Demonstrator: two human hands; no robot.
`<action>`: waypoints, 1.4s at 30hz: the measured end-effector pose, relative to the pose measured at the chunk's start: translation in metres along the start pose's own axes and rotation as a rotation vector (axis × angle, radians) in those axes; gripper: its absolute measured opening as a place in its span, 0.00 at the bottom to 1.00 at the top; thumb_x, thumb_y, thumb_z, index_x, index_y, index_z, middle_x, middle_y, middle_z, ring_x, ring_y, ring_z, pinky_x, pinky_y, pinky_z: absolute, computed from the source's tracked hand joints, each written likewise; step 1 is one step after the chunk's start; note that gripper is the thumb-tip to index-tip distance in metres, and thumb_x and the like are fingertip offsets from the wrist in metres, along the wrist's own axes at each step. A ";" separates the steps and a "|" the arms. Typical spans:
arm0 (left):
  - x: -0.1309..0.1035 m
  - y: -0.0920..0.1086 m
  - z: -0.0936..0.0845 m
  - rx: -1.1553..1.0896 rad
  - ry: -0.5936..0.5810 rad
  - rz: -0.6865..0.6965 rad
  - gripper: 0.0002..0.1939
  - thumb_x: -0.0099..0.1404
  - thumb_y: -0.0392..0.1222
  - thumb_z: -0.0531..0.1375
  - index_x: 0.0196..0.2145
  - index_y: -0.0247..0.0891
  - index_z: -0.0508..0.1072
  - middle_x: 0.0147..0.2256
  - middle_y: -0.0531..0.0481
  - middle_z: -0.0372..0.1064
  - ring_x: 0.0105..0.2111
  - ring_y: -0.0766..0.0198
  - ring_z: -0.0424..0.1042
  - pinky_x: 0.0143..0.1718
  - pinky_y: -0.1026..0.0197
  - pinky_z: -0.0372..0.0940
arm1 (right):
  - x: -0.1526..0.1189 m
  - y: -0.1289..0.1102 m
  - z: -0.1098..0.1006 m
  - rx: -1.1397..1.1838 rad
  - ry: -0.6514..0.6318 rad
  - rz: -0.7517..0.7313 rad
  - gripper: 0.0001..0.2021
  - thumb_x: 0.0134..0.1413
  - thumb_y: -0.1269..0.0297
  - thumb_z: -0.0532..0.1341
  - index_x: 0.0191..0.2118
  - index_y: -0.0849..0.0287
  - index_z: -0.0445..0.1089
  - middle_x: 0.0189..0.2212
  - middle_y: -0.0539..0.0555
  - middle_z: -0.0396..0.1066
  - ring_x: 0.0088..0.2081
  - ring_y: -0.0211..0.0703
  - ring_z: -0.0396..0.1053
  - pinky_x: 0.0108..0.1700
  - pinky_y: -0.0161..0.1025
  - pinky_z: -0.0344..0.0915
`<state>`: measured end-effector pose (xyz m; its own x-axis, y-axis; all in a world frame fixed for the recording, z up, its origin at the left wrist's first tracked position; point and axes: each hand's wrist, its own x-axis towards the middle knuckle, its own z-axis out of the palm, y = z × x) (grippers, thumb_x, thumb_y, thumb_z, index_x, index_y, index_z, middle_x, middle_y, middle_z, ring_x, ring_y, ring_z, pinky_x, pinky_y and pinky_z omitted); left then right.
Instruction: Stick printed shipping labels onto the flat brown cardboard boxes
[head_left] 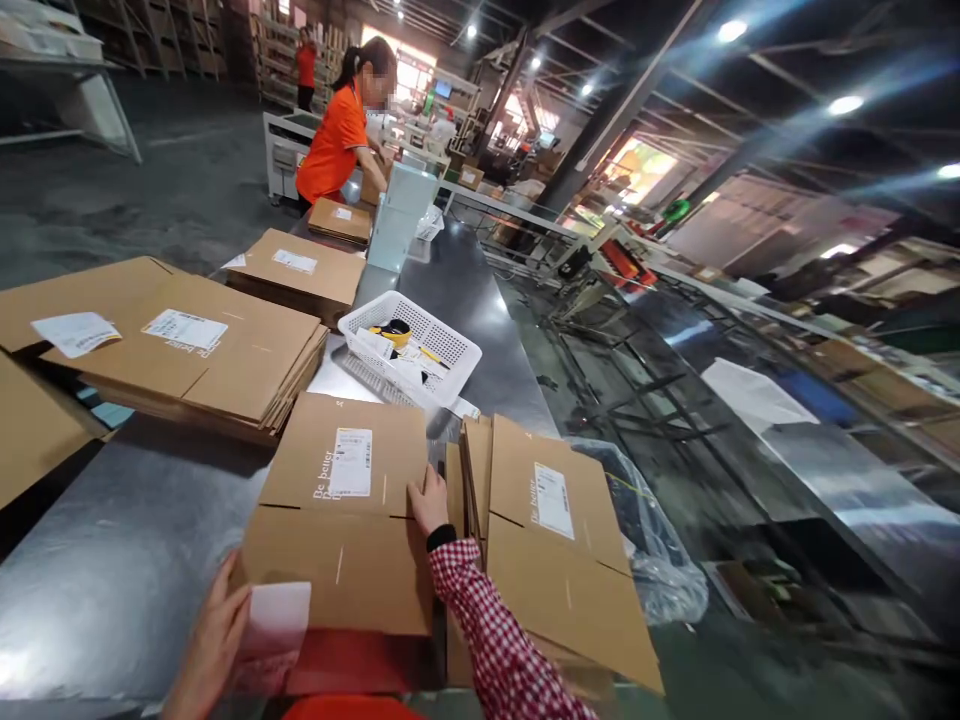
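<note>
Before me lies a flattened cardboard box with a printed white label on its upper half. My right hand grips the box's right edge, fingers bent over the side. At the near left corner, my left hand has its thumb against a white paper slip; the fingers are partly hidden. The slip overlaps the box's near edge. Just right of my right forearm stands a stack of flattened boxes, its top one bearing a white label.
A white basket holding a yellow-and-black tape roll stands beyond the box. Labelled cardboard stacks line the metal table on the left. Clear plastic wrap hangs at right. A co-worker in orange stands at the far end.
</note>
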<state>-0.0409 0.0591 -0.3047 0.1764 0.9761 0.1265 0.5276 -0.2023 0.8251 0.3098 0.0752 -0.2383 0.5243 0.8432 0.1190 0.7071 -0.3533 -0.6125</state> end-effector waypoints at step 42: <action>-0.017 0.156 -0.038 -0.236 -0.108 -0.230 0.25 0.61 0.57 0.56 0.50 0.40 0.64 0.38 0.47 0.77 0.40 0.54 0.76 0.42 0.53 0.70 | -0.117 -0.113 -0.034 0.653 -0.554 -0.190 0.11 0.50 0.56 0.63 0.32 0.59 0.72 0.27 0.51 0.66 0.30 0.38 0.63 0.33 0.35 0.61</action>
<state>0.0067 0.0141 -0.1575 0.1688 0.9775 -0.1264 0.3594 0.0584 0.9314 0.1850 0.0026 -0.1565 -0.0007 0.9996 -0.0284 0.2574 -0.0273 -0.9659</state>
